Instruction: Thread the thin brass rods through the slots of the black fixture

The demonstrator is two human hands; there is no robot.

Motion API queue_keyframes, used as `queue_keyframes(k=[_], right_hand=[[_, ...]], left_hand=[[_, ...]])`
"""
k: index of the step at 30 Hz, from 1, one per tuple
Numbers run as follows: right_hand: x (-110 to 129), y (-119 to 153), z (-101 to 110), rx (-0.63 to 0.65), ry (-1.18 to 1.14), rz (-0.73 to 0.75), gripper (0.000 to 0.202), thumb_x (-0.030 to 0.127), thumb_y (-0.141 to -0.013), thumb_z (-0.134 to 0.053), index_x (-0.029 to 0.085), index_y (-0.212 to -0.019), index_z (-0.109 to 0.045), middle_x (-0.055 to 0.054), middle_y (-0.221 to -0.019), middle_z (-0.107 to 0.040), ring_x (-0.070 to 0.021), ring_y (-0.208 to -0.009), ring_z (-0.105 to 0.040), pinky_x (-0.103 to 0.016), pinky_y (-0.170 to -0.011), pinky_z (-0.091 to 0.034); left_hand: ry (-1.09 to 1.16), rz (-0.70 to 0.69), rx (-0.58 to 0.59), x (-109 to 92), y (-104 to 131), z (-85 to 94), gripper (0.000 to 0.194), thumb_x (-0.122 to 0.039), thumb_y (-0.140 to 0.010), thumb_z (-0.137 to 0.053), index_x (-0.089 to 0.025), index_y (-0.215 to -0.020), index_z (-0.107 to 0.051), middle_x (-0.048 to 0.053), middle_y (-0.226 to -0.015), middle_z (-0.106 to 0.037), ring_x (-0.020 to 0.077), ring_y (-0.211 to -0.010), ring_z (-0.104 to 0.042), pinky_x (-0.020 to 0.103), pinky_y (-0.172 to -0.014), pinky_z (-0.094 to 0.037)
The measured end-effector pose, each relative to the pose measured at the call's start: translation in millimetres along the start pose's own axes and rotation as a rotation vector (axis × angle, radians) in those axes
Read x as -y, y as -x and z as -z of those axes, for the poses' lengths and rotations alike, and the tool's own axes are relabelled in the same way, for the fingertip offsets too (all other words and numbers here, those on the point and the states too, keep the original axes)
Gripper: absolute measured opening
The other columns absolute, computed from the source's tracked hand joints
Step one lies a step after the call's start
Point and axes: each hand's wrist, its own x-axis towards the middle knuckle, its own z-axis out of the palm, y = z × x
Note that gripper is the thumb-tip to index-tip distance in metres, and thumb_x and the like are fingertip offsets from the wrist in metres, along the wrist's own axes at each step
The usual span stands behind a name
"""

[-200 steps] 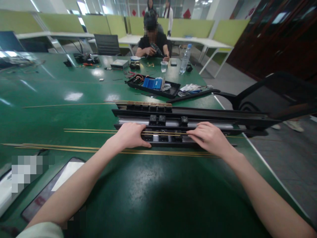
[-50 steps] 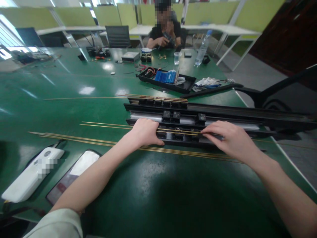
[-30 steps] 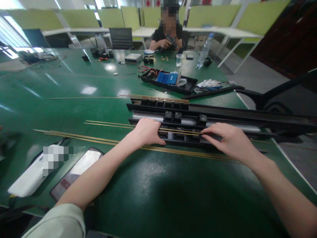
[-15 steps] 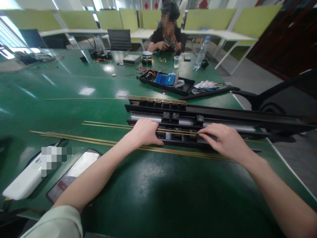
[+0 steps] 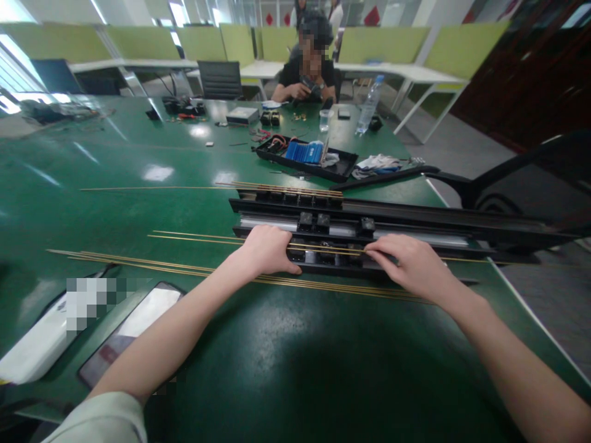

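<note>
Rods (image 5: 323, 247) along black rail (image 5: 323, 269) — centre frame
My right hand (image 5: 409, 261) pinches one; left hand (image 5: 268, 249) spans the rail, its hold unclear.

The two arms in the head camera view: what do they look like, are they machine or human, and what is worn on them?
They are human arms, with no cables. The left hand and right hand wear no gloves. A loose, pale green sleeve covers part of the left arm; no sleeve shows on the right.
</note>
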Motion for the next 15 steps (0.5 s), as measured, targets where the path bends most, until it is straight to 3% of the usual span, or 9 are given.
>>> queue_keyframes(k=[15], right_hand=[[-1.0,0.4,3.2,0.041,0.003,-0.028,0.025,0.030,-0.096,-0.051,0.019,-0.097,-0.073,-0.008,-0.096,-0.076,-0.0246,-0.088,-0.069,-0.038,-0.079,-0.053]], left_hand=[[0.001,0.003,-0.002,0.7,-0.7,0.3,0.071,-0.077,-0.062,-0.065,-0.016,-0.097,-0.072,0.015,-0.097,-0.076,0.0339,-0.090,-0.071,0.038,-0.074,-0.051]])
